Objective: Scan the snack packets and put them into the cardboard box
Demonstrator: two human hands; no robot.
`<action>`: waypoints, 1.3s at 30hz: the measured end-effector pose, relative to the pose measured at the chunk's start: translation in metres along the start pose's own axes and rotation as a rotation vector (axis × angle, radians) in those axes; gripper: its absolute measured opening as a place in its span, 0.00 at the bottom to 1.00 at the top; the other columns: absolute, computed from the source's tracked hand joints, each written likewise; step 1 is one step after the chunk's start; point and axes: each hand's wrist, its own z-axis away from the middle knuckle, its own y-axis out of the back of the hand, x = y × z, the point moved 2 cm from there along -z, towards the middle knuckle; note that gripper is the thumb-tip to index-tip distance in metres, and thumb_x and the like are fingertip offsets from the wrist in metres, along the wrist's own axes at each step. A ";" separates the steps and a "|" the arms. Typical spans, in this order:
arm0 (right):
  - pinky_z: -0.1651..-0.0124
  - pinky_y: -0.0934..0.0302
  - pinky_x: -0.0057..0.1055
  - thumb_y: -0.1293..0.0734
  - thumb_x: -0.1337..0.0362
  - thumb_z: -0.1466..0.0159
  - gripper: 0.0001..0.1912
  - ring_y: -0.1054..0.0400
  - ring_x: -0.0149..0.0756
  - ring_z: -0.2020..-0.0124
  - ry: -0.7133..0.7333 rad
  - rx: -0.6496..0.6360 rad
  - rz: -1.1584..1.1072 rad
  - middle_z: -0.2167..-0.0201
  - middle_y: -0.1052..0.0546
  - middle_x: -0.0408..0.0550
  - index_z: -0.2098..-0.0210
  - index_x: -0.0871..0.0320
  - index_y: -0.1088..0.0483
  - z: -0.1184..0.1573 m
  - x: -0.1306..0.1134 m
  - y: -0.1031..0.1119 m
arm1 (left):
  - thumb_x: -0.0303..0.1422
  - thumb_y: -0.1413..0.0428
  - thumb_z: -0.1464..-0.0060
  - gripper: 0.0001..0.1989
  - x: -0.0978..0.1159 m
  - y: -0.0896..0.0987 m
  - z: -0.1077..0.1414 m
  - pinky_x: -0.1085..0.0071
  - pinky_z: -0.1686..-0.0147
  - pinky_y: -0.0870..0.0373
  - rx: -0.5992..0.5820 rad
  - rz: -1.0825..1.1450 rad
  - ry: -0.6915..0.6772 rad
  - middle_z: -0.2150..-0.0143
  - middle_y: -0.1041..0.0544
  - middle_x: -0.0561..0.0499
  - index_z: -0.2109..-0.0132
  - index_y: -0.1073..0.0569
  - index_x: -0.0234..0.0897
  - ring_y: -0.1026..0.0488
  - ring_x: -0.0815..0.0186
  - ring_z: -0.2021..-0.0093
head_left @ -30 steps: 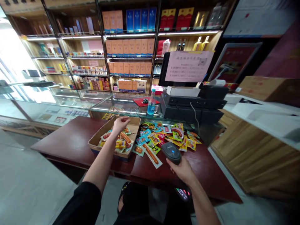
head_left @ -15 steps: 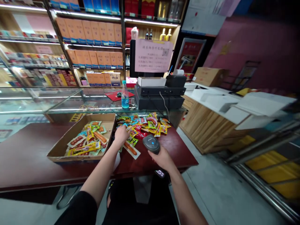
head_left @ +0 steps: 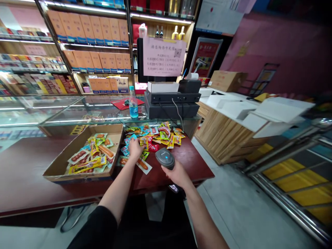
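My right hand point(head_left: 176, 173) is wrapped round a dark grey handheld scanner point(head_left: 165, 158), held over the front of the dark red table point(head_left: 192, 162). My left hand point(head_left: 135, 149) pinches a small yellow snack packet point(head_left: 144, 142) at the near edge of a heap of snack packets point(head_left: 164, 135). Just in front of the scanner lies a red packet point(head_left: 153, 147). A long sausage packet point(head_left: 143, 166) rests on the table between my hands. To the left, a cardboard tray point(head_left: 49, 172) holds several packaged sausages and snacks.
Behind the heap is a glass counter point(head_left: 103, 119) with a blue-capped bottle point(head_left: 133, 105), a red sheet and a monitor point(head_left: 140, 62) on black boxes. A wooden cabinet point(head_left: 220, 133) with white boxes stands right. Stocked shelves line the back.
My left hand now shows a yellow packet at its fingertips, turned toward the scanner. The view has shifted slightly, and both hands appear a little further left. The scanner remains in my right hand.
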 end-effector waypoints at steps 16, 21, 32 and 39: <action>0.69 0.32 0.31 0.32 0.58 0.41 0.17 0.23 0.43 0.71 0.029 -0.021 -0.021 0.77 0.21 0.48 0.56 0.60 0.24 0.003 -0.005 -0.002 | 0.37 0.29 0.62 0.22 0.027 0.002 0.056 0.74 0.76 0.28 -0.396 1.020 0.279 0.72 0.22 0.52 0.60 0.26 0.34 0.25 0.68 0.74; 0.70 0.31 0.32 0.32 0.59 0.42 0.15 0.23 0.45 0.69 0.028 -0.021 -0.030 0.76 0.21 0.48 0.57 0.59 0.24 0.004 -0.007 -0.003 | 0.38 0.29 0.63 0.22 0.025 0.002 0.056 0.73 0.75 0.26 -0.421 1.013 0.263 0.72 0.23 0.52 0.62 0.26 0.34 0.25 0.68 0.74; 0.69 0.32 0.31 0.32 0.58 0.41 0.15 0.23 0.43 0.72 0.029 -0.013 -0.018 0.77 0.21 0.48 0.58 0.60 0.24 0.003 -0.005 0.000 | 0.27 0.38 0.58 0.14 0.021 -0.002 0.058 0.71 0.73 0.24 -0.517 1.052 0.198 0.59 0.19 0.43 0.60 0.23 0.33 0.22 0.64 0.69; 0.69 0.32 0.31 0.32 0.57 0.41 0.16 0.23 0.43 0.71 0.031 -0.019 -0.014 0.76 0.20 0.49 0.57 0.60 0.24 0.003 -0.005 -0.003 | 0.26 0.38 0.60 0.13 0.018 -0.002 0.055 0.74 0.75 0.27 -0.445 1.008 0.166 0.58 0.19 0.41 0.62 0.22 0.32 0.22 0.59 0.61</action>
